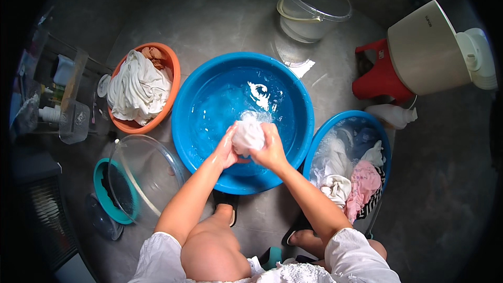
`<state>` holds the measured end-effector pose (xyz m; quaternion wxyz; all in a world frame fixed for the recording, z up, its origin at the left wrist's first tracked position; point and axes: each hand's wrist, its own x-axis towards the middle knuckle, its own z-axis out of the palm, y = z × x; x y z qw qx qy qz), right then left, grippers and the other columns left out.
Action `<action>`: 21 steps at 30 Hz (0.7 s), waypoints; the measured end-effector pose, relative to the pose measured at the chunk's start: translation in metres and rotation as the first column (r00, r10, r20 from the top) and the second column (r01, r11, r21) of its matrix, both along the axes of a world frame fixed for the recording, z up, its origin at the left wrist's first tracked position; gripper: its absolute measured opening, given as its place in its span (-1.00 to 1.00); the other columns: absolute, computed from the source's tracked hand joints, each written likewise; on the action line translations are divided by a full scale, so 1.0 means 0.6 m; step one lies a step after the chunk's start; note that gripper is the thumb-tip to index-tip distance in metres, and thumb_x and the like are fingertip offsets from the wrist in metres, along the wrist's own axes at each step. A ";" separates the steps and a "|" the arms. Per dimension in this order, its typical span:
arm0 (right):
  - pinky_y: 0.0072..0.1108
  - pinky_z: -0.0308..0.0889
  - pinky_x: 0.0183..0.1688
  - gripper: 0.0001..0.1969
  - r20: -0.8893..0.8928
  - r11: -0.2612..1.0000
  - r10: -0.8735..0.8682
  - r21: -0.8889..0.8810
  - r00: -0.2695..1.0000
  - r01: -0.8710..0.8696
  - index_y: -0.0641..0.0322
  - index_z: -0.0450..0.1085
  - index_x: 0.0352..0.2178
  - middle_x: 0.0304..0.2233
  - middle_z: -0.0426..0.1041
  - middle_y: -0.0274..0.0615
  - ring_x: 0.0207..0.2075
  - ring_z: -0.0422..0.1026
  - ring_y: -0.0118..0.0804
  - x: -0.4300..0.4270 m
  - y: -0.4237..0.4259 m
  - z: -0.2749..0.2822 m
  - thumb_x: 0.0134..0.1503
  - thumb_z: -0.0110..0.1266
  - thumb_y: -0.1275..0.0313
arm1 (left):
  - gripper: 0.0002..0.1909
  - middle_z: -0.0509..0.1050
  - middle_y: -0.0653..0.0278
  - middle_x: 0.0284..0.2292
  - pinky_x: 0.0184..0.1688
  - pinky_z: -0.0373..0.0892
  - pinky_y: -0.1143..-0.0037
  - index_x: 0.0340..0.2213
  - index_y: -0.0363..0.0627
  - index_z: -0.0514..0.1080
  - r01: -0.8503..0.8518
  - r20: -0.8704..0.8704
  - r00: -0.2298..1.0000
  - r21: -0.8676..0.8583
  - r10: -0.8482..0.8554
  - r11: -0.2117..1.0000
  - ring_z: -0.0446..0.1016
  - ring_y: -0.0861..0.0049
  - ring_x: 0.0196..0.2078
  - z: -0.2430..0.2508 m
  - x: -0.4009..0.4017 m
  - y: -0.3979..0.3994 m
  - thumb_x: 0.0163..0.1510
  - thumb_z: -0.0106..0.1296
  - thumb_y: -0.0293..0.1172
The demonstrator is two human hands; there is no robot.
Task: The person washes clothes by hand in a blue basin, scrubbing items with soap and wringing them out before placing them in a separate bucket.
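Note:
A bunched white cloth (248, 135) is squeezed between my two hands, above the water in a large blue plastic basin (180, 98). My left hand (227, 147) presses on the cloth's left side, and my right hand (272, 147) wraps its right side. Bubbles and bright reflections show on the water just beyond the cloth. To the left, an orange basin (176, 82) holds white cloth (137, 86) and a brownish-orange cloth (155, 56). At the right stands a smaller blue basin (314, 145) with sudsy water, white garments (337, 189) and a pink garment (363, 184).
A clear bucket (310, 11) stands at the back. Right of it are a beige appliance (428, 47) on a red stool (379, 76) and a white bottle (393, 115). A clear bucket (145, 177) and a teal basin (127, 217) lie left; a shelf rack (74, 98) is farther left.

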<state>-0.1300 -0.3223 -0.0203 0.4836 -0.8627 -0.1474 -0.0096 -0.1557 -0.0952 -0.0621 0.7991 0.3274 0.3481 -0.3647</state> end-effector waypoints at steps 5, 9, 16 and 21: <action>0.09 0.70 0.07 -0.49 0.034 0.955 0.297 0.015 0.954 -0.298 0.08 0.72 0.02 -0.01 0.64 0.03 0.01 0.77 0.41 -0.094 0.040 0.188 0.21 0.83 0.13 | -0.18 0.76 -0.09 0.45 0.57 0.71 -0.14 0.62 -0.12 0.57 -0.117 0.109 0.978 -0.422 0.178 0.899 0.79 -0.09 0.45 0.084 0.017 -0.050 0.81 0.07 0.35; 0.05 0.76 0.13 -0.47 0.103 0.945 0.327 -0.022 0.939 -0.327 0.06 0.76 0.14 0.14 0.79 0.11 0.09 0.83 0.40 -0.056 0.023 0.115 0.20 0.74 0.16 | -0.36 0.81 -0.04 0.38 0.52 0.75 -0.06 0.58 -0.12 0.61 -0.157 0.190 0.959 -0.254 0.209 0.954 0.82 -0.03 0.42 0.058 0.005 -0.089 0.82 0.13 0.09; 0.10 0.76 0.05 -0.53 -0.051 0.946 -0.075 -0.320 0.996 0.055 0.03 0.72 0.20 0.09 0.76 0.04 0.02 0.81 0.34 0.019 -0.012 0.058 0.41 0.61 0.08 | -0.35 0.76 -0.02 0.45 0.52 0.74 -0.04 0.64 -0.05 0.53 -0.099 0.304 0.952 0.360 -0.016 0.928 0.78 -0.02 0.48 -0.012 0.002 -0.014 0.74 0.28 -0.06; 0.26 0.62 0.46 -0.08 -0.082 0.657 0.185 -0.730 0.979 -0.185 -0.22 0.57 0.62 0.78 0.34 0.18 0.65 0.45 0.40 -0.074 -0.071 -0.057 0.28 0.77 0.15 | 0.30 0.25 -0.18 0.84 0.70 0.52 -0.16 0.94 0.58 0.03 0.192 -0.108 0.538 0.981 -0.836 -0.003 0.35 -0.45 0.80 0.034 -0.080 -0.031 0.45 0.61 -0.03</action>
